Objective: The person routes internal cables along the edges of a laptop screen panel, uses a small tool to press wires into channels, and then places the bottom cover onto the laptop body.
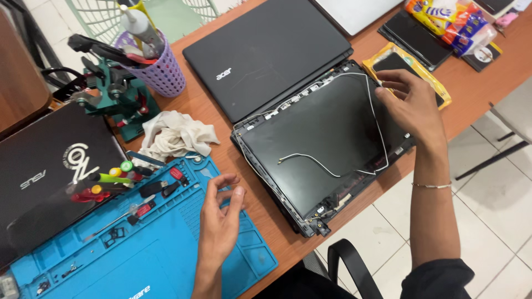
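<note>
Head view, left to right: our left hand [219, 221] hovers empty with fingers loosely spread above the blue repair mat [166, 260], while our right hand [410, 102] pinches the white antenna cable [372, 111] at the laptop lid's [321, 144] far corner, lifting it from its channel.

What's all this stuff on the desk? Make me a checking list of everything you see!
Surface: wooden table, blue repair mat at the near left.
Job's things: opened laptop lid shell, its inside facing up.
Clutter: closed black laptop, white rag, purple basket, screwdrivers.
Fingers: right hand pinches the cable at the shell's far corner; left hand hovers empty over the mat.
Cables: thin white cable looping across the shell.
Surroundings: white tiled floor, black chair.
</note>
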